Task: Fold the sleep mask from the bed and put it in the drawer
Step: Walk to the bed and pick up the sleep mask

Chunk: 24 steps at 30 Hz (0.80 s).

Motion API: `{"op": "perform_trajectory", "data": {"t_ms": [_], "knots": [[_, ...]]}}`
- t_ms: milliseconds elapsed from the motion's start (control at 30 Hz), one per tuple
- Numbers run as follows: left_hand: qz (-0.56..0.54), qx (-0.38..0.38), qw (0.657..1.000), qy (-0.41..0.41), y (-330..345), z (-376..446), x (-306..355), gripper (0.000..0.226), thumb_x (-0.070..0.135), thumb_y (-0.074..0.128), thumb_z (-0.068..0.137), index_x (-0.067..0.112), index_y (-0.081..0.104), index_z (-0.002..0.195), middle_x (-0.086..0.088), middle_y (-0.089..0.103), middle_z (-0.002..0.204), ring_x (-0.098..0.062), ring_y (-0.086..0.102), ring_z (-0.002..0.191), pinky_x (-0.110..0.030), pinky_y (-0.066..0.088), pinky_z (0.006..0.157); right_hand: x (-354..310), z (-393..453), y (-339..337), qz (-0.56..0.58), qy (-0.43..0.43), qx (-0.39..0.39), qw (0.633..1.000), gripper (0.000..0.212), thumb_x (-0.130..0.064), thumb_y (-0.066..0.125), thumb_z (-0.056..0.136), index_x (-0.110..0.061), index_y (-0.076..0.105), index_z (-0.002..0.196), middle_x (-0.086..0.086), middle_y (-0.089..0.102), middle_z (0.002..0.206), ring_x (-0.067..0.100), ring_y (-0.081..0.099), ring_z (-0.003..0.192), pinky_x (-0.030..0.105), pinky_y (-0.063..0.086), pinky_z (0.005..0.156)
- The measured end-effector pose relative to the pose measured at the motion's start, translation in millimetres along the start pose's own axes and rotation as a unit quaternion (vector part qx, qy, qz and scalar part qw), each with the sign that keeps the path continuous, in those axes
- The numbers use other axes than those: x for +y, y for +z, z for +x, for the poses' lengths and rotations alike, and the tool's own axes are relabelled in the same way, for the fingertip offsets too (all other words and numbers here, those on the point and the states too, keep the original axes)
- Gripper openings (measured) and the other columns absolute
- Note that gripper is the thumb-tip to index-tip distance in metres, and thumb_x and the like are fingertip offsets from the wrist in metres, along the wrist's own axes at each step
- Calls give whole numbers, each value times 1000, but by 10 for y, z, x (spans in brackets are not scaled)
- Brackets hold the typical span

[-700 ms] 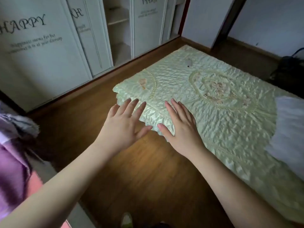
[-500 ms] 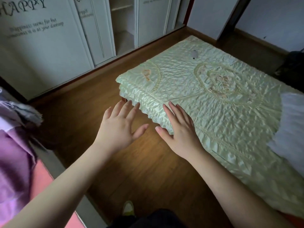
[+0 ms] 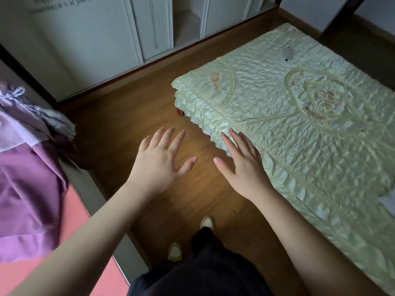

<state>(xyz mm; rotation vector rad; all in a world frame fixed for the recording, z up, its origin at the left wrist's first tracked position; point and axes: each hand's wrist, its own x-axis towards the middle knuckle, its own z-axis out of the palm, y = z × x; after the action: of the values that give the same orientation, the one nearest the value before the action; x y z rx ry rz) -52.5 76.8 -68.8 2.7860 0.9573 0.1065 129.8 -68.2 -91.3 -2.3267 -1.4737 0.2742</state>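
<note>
A small grey sleep mask (image 3: 288,53) lies on the far part of the bed (image 3: 277,107), which is covered with a pale green quilted spread. My left hand (image 3: 162,161) hovers over the wooden floor with fingers spread and nothing in it. My right hand (image 3: 241,163) is held flat with fingers apart over the bed's near edge, empty as well. Both hands are well short of the mask. No drawer is visible.
White wardrobe doors with printed lettering (image 3: 85,39) line the far left wall, with an open shelf section (image 3: 186,24). Purple cloth (image 3: 27,178) lies on a pink surface at the left. My feet and dark trousers (image 3: 203,263) stand on the wooden floor.
The view has tilted down and closed in on the bed; my legs and feet have come into view. Both hands stay open and spread, now lower in the frame.
</note>
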Motion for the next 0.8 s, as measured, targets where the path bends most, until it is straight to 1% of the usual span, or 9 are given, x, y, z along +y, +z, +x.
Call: {"op": "perform_trajectory", "data": {"t_ms": [67,133,233,367,467,567,633,800], "knots": [[6,-6,1000,-8,75,163,2,79,73,20,89,24,30,150,-9,39,153,-29,28,144,-52,27,113,119,186,51,4,-6,-9,1000,70,-71,23,91,-36,18,151,-7,16,162,21,15,149,47,21,118],[15,-16,1000,-17,156,344,0,79,73,18,89,25,28,150,-8,39,153,-29,28,144,-53,27,113,223,403,101,17,-17,-16,1000,71,-70,25,91,-36,16,152,-4,19,162,21,20,147,44,22,118],[20,-32,998,-43,236,597,-8,77,73,16,89,27,28,150,-6,38,154,-28,27,145,-53,25,114,345,744,136,22,-37,-33,999,71,-70,24,92,-37,12,153,-4,18,162,20,19,148,39,17,117],[12,-25,997,-72,228,939,-45,77,73,15,89,26,31,149,-6,41,152,-29,30,143,-54,28,112,439,1202,132,21,-72,-45,996,68,-67,26,93,-35,14,153,-6,16,163,19,15,148,38,15,117],[10,-18,995,-94,176,1164,-130,76,72,16,90,27,30,149,-6,40,153,-28,29,144,-53,26,113,428,1514,132,19,-99,-55,993,68,-66,27,94,-34,14,153,-6,15,163,18,14,148,37,14,117],[5,-7,993,-115,115,1344,-282,76,72,17,89,28,29,150,-6,38,154,-29,28,144,-53,25,113,375,1818,127,28,-114,-60,991,68,-66,26,94,-35,15,153,-6,16,162,19,16,148,37,15,117],[2,-3,992,-124,74,1470,-433,76,72,18,89,27,29,150,-6,38,154,-29,28,144,-54,27,113,321,2055,140,34,-122,-50,991,67,-65,27,94,-32,19,152,-4,19,162,19,18,147,36,16,116],[-2,13,990,-141,9,1795,-975,72,68,28,91,25,30,150,-6,38,154,-27,28,144,-51,29,113,72,2676,292,41,-129,-61,989,68,-65,27,93,-33,20,152,-3,19,162,21,18,148,43,20,118]]}}
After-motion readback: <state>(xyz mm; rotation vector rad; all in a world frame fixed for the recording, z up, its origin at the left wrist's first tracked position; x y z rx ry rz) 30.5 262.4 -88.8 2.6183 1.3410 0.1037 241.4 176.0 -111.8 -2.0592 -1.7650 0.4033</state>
